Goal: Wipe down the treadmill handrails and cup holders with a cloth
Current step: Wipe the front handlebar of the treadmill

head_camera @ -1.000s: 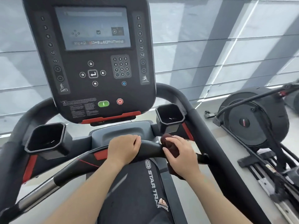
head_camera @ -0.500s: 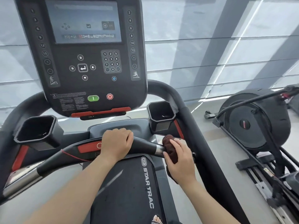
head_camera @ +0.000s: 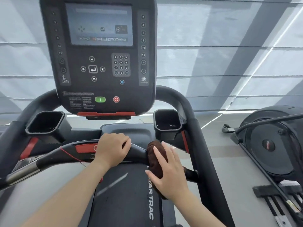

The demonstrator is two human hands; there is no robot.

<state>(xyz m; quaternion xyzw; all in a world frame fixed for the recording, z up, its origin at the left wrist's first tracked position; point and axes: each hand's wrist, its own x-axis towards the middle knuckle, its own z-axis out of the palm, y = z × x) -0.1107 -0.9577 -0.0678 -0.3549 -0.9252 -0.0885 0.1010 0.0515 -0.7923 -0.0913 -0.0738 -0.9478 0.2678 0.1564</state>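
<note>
One black handrail (head_camera: 139,150) runs left to right before me, below two cup holders (head_camera: 164,135). My left hand (head_camera: 113,149) curls its fingers round the middle. My right hand (head_camera: 170,171), fingers loosely spread, thumb underneath, clasps the brown cloth (head_camera: 153,161) draped over the rail's right part, its long axis pointing away from me.

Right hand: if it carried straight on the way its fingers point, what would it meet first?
Probably the right cup holder: the right hand, holding the cloth on the handrail, points up toward its base. Depth is unclear.
</note>
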